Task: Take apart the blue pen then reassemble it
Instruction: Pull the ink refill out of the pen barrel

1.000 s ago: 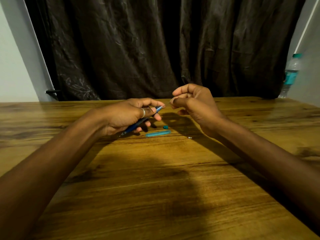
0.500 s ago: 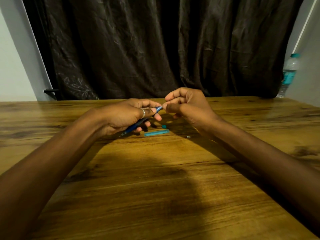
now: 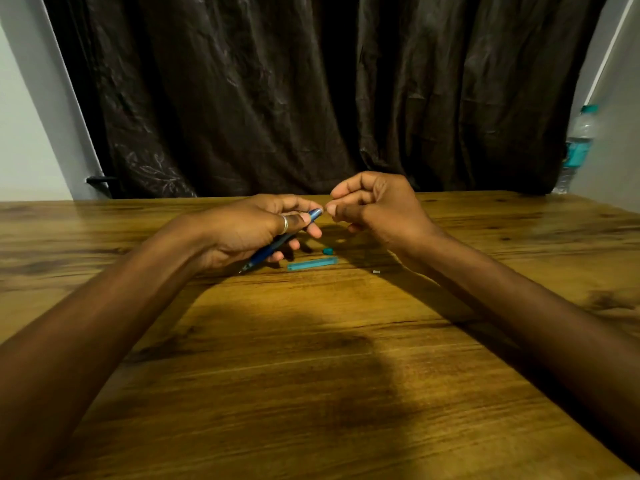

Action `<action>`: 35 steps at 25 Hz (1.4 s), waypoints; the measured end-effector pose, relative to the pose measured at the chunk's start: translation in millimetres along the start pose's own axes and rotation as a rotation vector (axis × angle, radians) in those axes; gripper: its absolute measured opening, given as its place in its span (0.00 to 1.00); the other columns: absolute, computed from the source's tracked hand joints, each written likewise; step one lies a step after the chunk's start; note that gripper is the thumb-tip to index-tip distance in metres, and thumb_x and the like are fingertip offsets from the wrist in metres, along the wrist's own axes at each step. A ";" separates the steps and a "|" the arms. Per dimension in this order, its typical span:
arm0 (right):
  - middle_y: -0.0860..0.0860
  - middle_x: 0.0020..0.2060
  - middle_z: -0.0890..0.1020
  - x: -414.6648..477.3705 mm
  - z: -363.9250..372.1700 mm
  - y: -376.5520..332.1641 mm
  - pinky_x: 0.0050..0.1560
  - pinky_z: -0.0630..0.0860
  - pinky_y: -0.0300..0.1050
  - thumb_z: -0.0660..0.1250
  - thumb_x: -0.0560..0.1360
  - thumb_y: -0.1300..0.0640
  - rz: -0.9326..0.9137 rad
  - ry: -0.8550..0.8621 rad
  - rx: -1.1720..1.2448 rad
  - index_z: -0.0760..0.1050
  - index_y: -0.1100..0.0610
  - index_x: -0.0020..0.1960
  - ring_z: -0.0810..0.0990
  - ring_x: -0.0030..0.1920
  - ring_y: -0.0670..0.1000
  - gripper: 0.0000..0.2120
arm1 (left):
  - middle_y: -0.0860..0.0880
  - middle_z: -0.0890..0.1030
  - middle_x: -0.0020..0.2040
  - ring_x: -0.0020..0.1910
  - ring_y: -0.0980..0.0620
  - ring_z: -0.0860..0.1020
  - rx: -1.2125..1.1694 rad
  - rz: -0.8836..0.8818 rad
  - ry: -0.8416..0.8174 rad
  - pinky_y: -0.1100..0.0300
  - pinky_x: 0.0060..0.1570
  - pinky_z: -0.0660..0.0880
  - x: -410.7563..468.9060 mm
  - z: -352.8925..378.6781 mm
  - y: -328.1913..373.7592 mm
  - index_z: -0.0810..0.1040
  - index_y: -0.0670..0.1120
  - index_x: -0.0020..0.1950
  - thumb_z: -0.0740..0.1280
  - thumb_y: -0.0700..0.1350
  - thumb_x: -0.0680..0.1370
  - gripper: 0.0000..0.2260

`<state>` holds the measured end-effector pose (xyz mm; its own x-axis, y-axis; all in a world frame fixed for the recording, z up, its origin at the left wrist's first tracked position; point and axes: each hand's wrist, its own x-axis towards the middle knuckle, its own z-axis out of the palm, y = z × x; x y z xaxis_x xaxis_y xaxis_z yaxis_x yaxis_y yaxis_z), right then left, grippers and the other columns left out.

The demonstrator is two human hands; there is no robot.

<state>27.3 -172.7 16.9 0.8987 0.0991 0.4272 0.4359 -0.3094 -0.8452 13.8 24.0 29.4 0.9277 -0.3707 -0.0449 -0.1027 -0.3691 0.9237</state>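
Observation:
My left hand (image 3: pixel 249 233) grips the dark blue pen barrel (image 3: pixel 277 242), which slants from a tip at the lower left to an open end at the upper right. My right hand (image 3: pixel 374 209) hovers just right of that open end with its fingers curled and thumb and forefinger pinched together; whether they hold a small part is hidden. On the wooden table (image 3: pixel 311 358) below the hands lie a light blue tube (image 3: pixel 311 264), a small teal cap piece (image 3: pixel 327 251) and a tiny pale piece (image 3: pixel 376 271).
A dark curtain (image 3: pixel 311 98) hangs behind the table's far edge. A clear water bottle (image 3: pixel 576 147) with a teal cap and label stands at the far right by the wall. A dark handle (image 3: pixel 98 180) juts out at the far left.
My right hand came close to the barrel's open end and has now drawn slightly back up and to the right. My left hand has kept the barrel nearly still.

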 end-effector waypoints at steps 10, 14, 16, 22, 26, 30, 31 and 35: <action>0.44 0.37 0.85 4.7 -4.2 18.8 0.45 0.77 0.32 0.74 0.72 0.60 -0.188 0.026 -0.528 0.82 0.50 0.47 0.82 0.40 0.38 0.07 | 0.49 0.85 0.49 0.51 0.50 0.82 0.564 0.143 0.179 0.48 0.56 0.79 7.2 4.3 -10.9 0.82 0.50 0.54 0.72 0.52 0.76 0.09; 0.45 0.39 0.85 5.1 -3.5 20.6 0.42 0.75 0.30 0.74 0.72 0.61 -0.208 -0.004 -0.578 0.82 0.53 0.48 0.81 0.41 0.39 0.06 | 0.54 0.84 0.47 0.48 0.55 0.81 0.682 0.088 0.129 0.59 0.47 0.77 10.7 9.2 -18.6 0.84 0.53 0.52 0.74 0.56 0.73 0.12; 0.43 0.39 0.83 4.3 -2.5 22.9 0.40 0.72 0.31 0.73 0.73 0.59 -0.221 -0.034 -0.611 0.81 0.50 0.48 0.80 0.41 0.37 0.06 | 0.56 0.84 0.45 0.46 0.58 0.80 0.709 0.094 0.142 0.62 0.40 0.74 11.0 10.8 -20.0 0.85 0.54 0.49 0.74 0.56 0.72 0.09; 0.44 0.42 0.85 4.8 -3.3 26.0 0.46 0.77 0.38 0.71 0.74 0.58 -0.250 -0.113 -0.673 0.82 0.50 0.50 0.82 0.44 0.41 0.07 | 0.56 0.86 0.44 0.48 0.56 0.81 0.598 0.069 0.140 0.54 0.53 0.79 14.4 10.1 -22.1 0.86 0.55 0.44 0.77 0.51 0.71 0.04; 0.45 0.40 0.85 4.7 -4.6 25.0 0.44 0.77 0.39 0.71 0.74 0.58 -0.253 -0.127 -0.681 0.82 0.50 0.48 0.82 0.42 0.41 0.05 | 0.55 0.86 0.47 0.50 0.55 0.82 0.571 0.037 0.099 0.50 0.59 0.78 14.9 8.0 -20.4 0.86 0.53 0.46 0.77 0.49 0.71 0.06; 0.45 0.43 0.86 3.4 -4.8 23.9 0.47 0.79 0.41 0.71 0.75 0.56 -0.256 -0.156 -0.714 0.83 0.50 0.50 0.82 0.44 0.41 0.05 | 0.52 0.85 0.48 0.52 0.52 0.82 0.534 0.014 0.065 0.48 0.61 0.77 12.9 5.0 -18.3 0.85 0.51 0.48 0.76 0.46 0.72 0.06; 0.45 0.45 0.86 2.8 -3.7 24.3 0.48 0.79 0.42 0.71 0.75 0.55 -0.251 -0.190 -0.731 0.83 0.50 0.52 0.82 0.46 0.42 0.06 | 0.51 0.85 0.48 0.52 0.51 0.82 0.534 0.003 0.069 0.48 0.60 0.77 12.4 3.0 -18.0 0.85 0.51 0.49 0.76 0.45 0.73 0.06; 0.44 0.48 0.86 3.4 0.7 30.7 0.53 0.79 0.48 0.69 0.75 0.51 -0.286 -0.280 -0.817 0.83 0.46 0.55 0.82 0.50 0.44 0.10 | 0.50 0.85 0.49 0.52 0.50 0.82 0.561 -0.014 0.123 0.52 0.59 0.77 10.9 -6.3 -15.1 0.85 0.50 0.50 0.73 0.46 0.75 0.05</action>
<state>43.7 -181.3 -7.9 0.7867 0.4688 0.4017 0.5705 -0.8008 -0.1826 27.7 31.0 17.3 0.9617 -0.2733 0.0201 -0.2341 -0.7811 0.5789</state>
